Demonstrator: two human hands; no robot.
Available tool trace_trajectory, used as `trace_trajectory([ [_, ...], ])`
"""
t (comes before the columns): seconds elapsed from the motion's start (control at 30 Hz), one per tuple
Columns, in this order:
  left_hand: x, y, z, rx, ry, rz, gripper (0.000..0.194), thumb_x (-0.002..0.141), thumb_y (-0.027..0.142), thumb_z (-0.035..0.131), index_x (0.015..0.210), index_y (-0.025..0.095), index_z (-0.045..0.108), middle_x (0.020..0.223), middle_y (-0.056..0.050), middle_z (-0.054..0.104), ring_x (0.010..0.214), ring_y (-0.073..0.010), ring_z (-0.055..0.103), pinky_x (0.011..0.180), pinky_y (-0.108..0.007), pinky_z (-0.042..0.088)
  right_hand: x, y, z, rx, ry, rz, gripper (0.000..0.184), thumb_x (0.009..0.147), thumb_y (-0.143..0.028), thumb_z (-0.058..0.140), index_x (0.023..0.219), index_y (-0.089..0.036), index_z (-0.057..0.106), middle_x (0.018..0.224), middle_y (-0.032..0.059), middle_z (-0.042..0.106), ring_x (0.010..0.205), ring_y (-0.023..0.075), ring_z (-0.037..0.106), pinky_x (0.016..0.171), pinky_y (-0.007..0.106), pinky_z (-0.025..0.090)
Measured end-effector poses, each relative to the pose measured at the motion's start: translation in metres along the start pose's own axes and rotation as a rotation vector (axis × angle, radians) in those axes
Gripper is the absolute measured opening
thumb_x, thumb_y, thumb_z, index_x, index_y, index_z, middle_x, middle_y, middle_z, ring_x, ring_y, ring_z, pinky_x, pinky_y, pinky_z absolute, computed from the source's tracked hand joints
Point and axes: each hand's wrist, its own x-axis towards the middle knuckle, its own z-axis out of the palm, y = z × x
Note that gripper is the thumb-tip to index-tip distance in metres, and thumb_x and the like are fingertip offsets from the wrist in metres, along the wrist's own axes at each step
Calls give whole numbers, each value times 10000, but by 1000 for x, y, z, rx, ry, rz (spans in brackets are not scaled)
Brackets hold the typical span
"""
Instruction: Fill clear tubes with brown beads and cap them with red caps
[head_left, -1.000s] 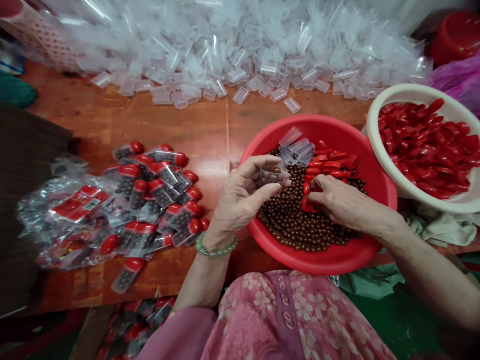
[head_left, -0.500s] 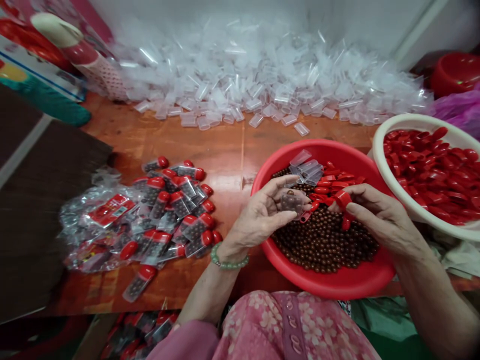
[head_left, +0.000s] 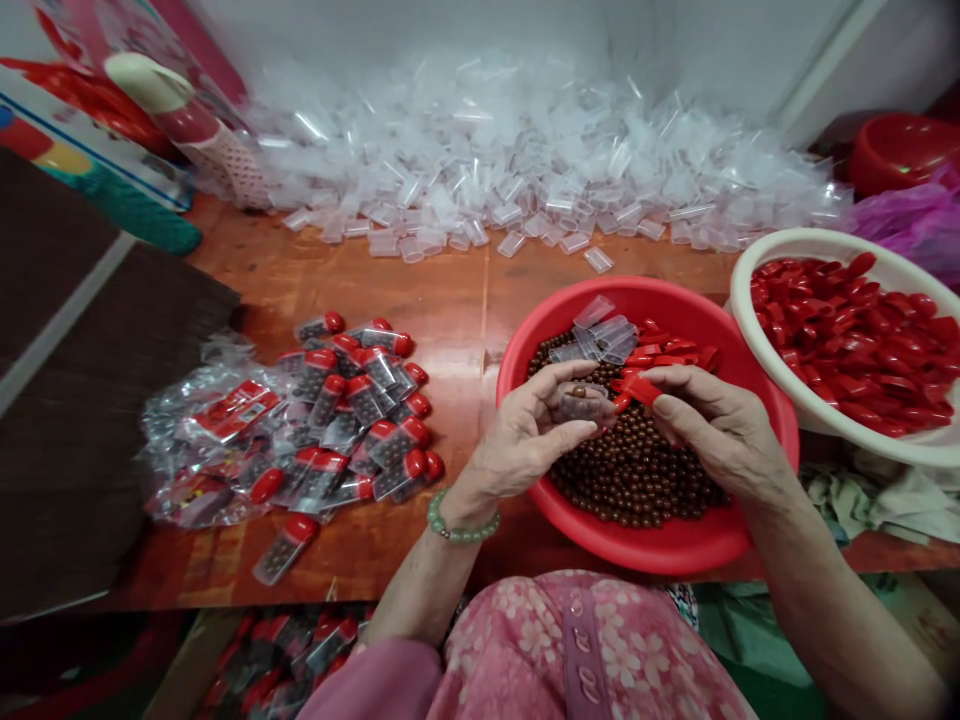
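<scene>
Over a red basin (head_left: 652, 558), my left hand (head_left: 529, 425) grips a clear plastic case (head_left: 583, 404) with brown beads inside, between thumb and fingers. My right hand (head_left: 712, 425) pinches a red cap (head_left: 640, 387), held close to the case's right end. Whether cap and case touch, I cannot tell. Beneath both hands lie many loose brown beads (head_left: 637, 475). Toward the basin's back rest several clear cases (head_left: 611, 338) and a heap of red caps (head_left: 671, 350).
A cream basin (head_left: 750, 350) full of red caps stands at the right. Clear cases (head_left: 480, 190) are piled along the wall. Filled, red-capped cases (head_left: 367, 400) lie on the table's left beside clear bags (head_left: 187, 450). A dark box (head_left: 90, 400) borders the left side.
My right hand has moved left, bringing the red cap up to the case. My left hand still holds the case, now tilted a little differently. The camera view has shifted slightly.
</scene>
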Motion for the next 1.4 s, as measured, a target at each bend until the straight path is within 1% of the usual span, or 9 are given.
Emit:
trace_trajectory([
  [0.17,2,-2,7,65,130,6,338,780,243,811,1081,173,673,1020,-51,748,930,-157,717,864,-266,566,2,0,5,-139,27,-224,191,913,-261,692,1098,-273,740,1022,21,712,960,164,664,894,309,531],
  [0.4,10,-8,10,134,246,16,299,717,192,834,940,159,638,873,-4,728,807,-91,658,806,-213,515,-3,0,16,-247,1,-287,199,888,-208,714,1078,-249,757,895,29,674,825,152,656,753,284,562],
  [0.6,11,-4,8,101,272,-40,326,676,168,827,923,159,614,839,0,717,770,-99,653,774,-230,506,-9,0,11,-102,26,-142,362,835,-272,786,1174,-248,663,972,26,731,908,157,721,807,268,604],
  [0.73,12,-6,6,102,241,-51,309,691,182,820,916,159,610,847,-4,709,779,-100,647,782,-237,496,-14,-2,8,8,96,-106,252,803,-287,820,998,-230,670,937,33,783,820,168,763,658,230,618],
  [0.87,13,-8,4,119,185,-48,290,725,187,805,935,160,608,860,-6,698,811,-113,653,823,-262,496,-13,-5,8,-265,176,-267,233,810,-256,818,1026,-251,731,918,20,805,726,165,763,653,244,622],
  [1.0,14,-9,2,79,139,-68,293,738,157,785,968,164,603,896,-8,682,844,-117,643,858,-271,491,-5,-3,13,-588,45,-554,345,873,-208,746,1215,-245,708,1012,46,809,837,190,778,817,275,632],
  [1.07,14,-10,0,60,120,-66,305,732,140,779,981,166,604,927,-10,668,879,-122,634,890,-276,485,-1,0,15,-661,-42,-608,415,922,-187,678,1333,-222,636,1071,77,794,905,197,772,854,282,627],
  [1.23,13,-11,-3,-14,66,-80,391,722,138,783,1068,177,605,1014,-29,658,957,-152,628,980,-317,470,-1,5,18,-756,-165,-547,506,992,-168,538,1490,-147,452,1122,153,721,999,212,730,876,314,622],
  [1.4,11,-9,-4,-64,44,-103,438,738,119,761,1143,177,605,1105,-55,676,1035,-168,641,1038,-339,463,-2,5,19,-817,-146,-507,542,993,-140,494,1524,-113,391,1161,191,654,1041,237,696,875,341,615],
])
